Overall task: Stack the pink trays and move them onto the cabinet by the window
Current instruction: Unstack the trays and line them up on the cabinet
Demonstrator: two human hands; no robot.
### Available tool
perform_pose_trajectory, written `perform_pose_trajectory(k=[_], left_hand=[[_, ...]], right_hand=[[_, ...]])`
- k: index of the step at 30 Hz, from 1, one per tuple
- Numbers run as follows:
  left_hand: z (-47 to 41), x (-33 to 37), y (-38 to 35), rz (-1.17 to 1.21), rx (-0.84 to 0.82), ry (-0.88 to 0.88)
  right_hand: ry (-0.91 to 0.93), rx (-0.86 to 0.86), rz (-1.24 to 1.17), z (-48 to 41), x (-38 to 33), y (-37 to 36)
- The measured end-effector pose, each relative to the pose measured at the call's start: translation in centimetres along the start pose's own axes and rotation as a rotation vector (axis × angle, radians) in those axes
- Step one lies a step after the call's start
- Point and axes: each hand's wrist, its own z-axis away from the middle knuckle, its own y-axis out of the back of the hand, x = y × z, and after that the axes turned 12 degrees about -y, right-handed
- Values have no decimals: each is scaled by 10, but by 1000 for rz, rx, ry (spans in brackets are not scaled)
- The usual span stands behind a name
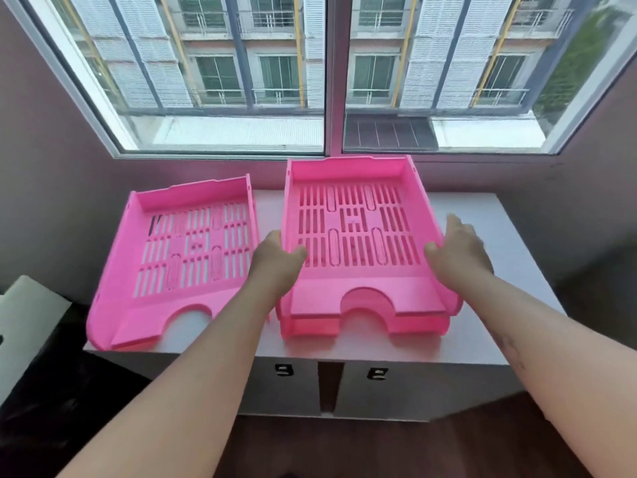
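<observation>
Head view of a white rectangular cabinet [510,236] standing under a large two-pane window [327,74]. On the right of the cabinet top sits a stack of slotted pink plastic trays [358,243], at least two deep, with a second front lip visible beneath the upper one. The left hand [275,263] clasps the stack's left wall, thumb inside the upper tray and fingers outside. The right hand [458,250] is curled over the stack's right wall, thumb inside; how firmly it closes cannot be told, since it is blurred. A single slotted pink plastic tray [179,263] lies just beside the stack on the left, overhanging the cabinet's left front corner. Two dark door handles [284,370] show on the cabinet front.
</observation>
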Motion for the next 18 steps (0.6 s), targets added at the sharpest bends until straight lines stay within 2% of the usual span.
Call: perform_pose_trajectory(k=[4, 11, 18], left_hand=[[-7, -2, -2, -79, 30, 43], [-16, -3, 8, -124, 11, 29], [-18, 37, -7, -124, 45, -68]], right_hand=[[-22, -139, -94, -3, 8, -9], [-1, -154, -134, 0, 0, -10], [12, -104, -213, -14, 21, 24]])
